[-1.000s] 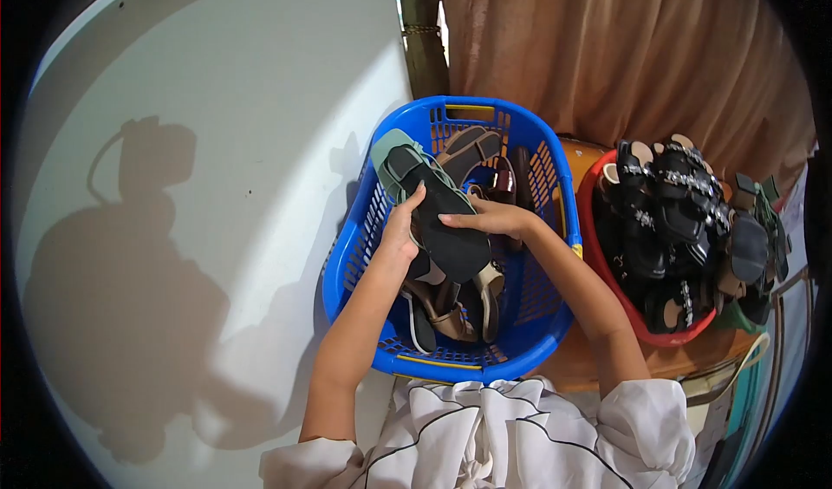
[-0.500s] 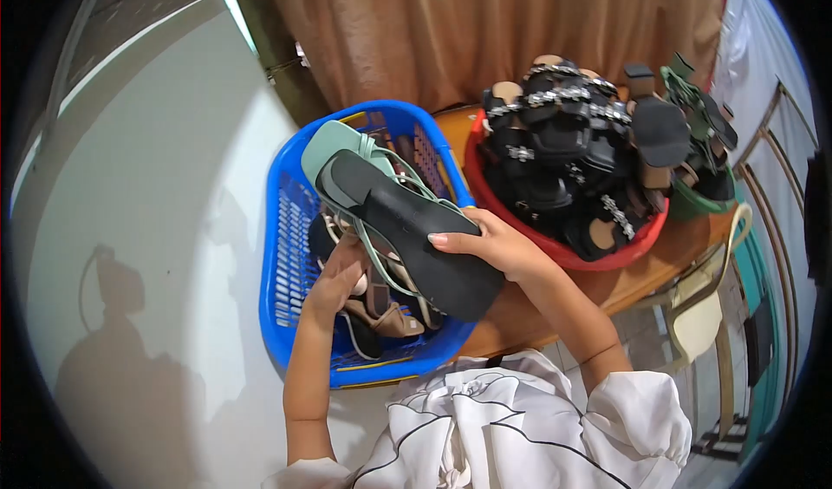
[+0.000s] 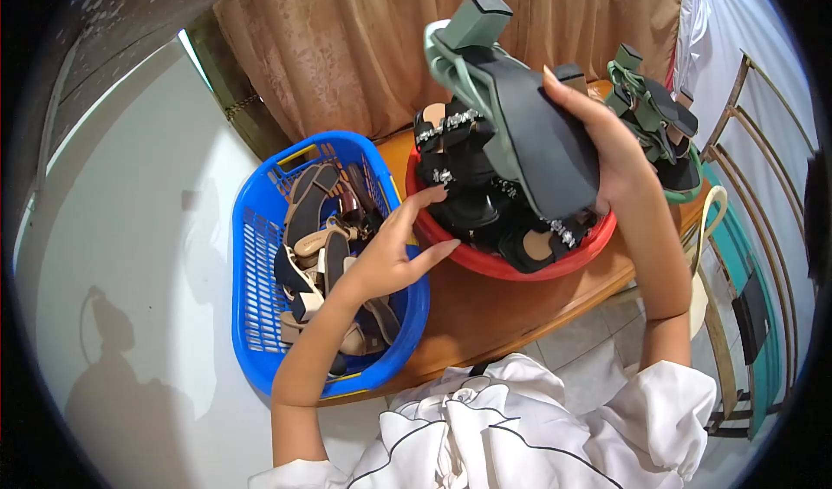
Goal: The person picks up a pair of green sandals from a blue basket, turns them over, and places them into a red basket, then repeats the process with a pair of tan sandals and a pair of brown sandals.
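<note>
A pair of mint green heeled sandals (image 3: 542, 133) with dark soles is held up in my right hand (image 3: 611, 146), over the red basin (image 3: 511, 268). My left hand (image 3: 403, 251) is open, with thumb and fingers apart and nothing between them, at the gap between the blue basket (image 3: 245, 298) and the basin. Black sandals with shiny trim (image 3: 468, 203) fill the basin and are partly hidden by the green pair. Beige, black and brown sandals (image 3: 325, 251) lie jumbled inside the blue basket.
Behind the basin at the right, a green container (image 3: 691, 190) holds more green heeled sandals (image 3: 650, 112). The wooden table (image 3: 485, 316) carries the containers. A brown curtain (image 3: 347, 55) hangs behind, a white wall (image 3: 113, 203) stands left, and a pale chair (image 3: 712, 216) is at the right.
The green sandals have moved right and up from over the blue basket to over the red basin, heel now raised. My left hand has come away from them. The view has shifted.
</note>
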`<state>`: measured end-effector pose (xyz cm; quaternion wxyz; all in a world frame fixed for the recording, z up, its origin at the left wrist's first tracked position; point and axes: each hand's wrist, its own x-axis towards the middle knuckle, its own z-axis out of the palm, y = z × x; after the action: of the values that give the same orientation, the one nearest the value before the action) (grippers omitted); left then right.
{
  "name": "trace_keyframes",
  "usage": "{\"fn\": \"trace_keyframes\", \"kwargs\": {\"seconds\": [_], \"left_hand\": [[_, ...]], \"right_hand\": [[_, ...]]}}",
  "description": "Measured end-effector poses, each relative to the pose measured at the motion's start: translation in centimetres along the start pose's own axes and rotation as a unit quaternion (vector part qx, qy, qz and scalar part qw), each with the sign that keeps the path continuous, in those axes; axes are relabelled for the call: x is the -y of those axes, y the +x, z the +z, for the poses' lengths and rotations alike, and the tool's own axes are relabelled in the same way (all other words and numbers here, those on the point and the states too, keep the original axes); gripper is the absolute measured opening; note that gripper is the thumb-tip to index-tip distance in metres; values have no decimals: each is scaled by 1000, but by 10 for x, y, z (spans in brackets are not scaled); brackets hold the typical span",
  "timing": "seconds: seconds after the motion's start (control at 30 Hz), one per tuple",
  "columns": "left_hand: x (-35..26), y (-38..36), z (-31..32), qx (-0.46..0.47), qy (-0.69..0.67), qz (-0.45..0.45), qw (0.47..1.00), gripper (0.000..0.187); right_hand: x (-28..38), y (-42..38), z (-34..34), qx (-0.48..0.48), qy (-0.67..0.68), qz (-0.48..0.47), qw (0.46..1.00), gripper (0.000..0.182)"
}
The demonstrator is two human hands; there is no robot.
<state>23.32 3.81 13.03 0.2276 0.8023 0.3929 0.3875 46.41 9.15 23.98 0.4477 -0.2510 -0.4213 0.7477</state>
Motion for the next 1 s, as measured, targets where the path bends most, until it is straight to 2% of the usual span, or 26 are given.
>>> {"fn": "trace_keyframes", "kwargs": {"seconds": [0.2, 0.33, 0.57, 0.83, 0.93, 1.0], "left_hand": [[-4, 54, 26, -148, 11, 73, 986, 73], [-7, 78, 27, -145, 85, 68, 983, 76], [-2, 107, 44, -146, 92, 100, 980, 86], [-8, 127, 53, -235, -20, 148, 960, 81], [-8, 130, 53, -215, -70, 118, 967, 77], [-4, 134, 53, -216, -88, 128, 964, 73]], "right_hand": [[25, 45, -27, -25, -52, 6, 998, 32], [30, 58, -41, -38, -57, -7, 998, 31], [29, 72, -59, -25, -56, 45, 997, 31], [28, 69, -63, -19, -59, 61, 996, 34], [30, 63, -61, -21, -93, 71, 993, 35], [28, 65, -65, -12, -91, 77, 993, 35]]}}
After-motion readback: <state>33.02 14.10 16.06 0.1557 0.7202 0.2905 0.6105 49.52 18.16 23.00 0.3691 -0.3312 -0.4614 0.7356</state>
